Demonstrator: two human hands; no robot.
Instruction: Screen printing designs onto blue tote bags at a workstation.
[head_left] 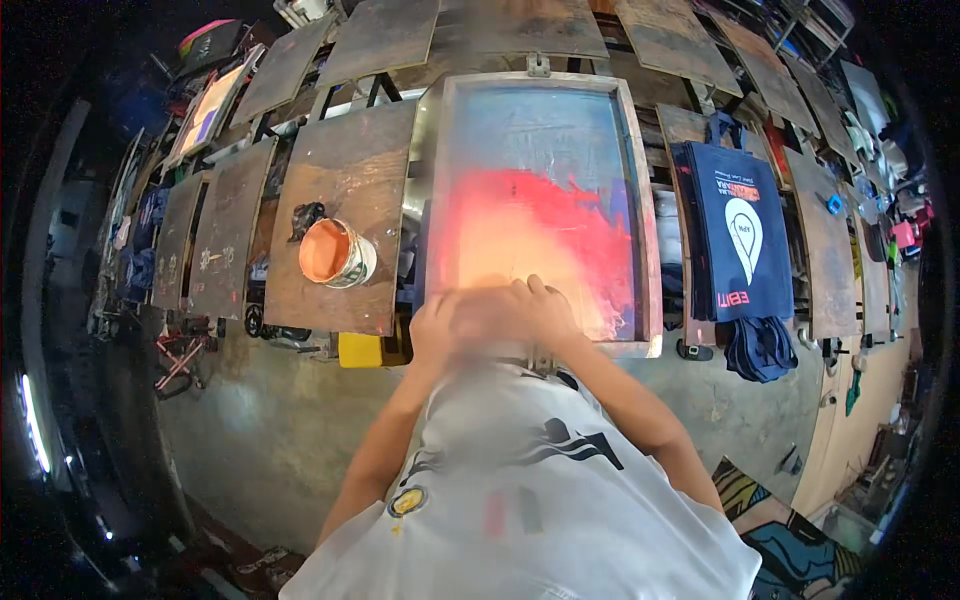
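Observation:
A wooden screen-printing frame (648, 250) lies in front of me, its mesh smeared with red and orange ink (495, 235) over blue-grey. At its near end my left hand (437, 325) and my right hand (545, 308) sit side by side, fingers curled. Between and under them is a brownish bar, apparently a squeegee (490, 318), mostly lost in a blurred patch of the picture. Both hands seem to grip it. On the board to the left stands an open tub (352, 260) of orange ink, with a dark crumpled lump (306, 219) beside it.
Flat boards (230, 230) stand in rows to both sides and beyond the frame. Right of it, printed dark blue tote bags (735, 230) lie on a board, handles hanging over the near edge. A metal hinge clamp (538, 66) sits at the frame's far end. Something yellow (372, 350) is below left.

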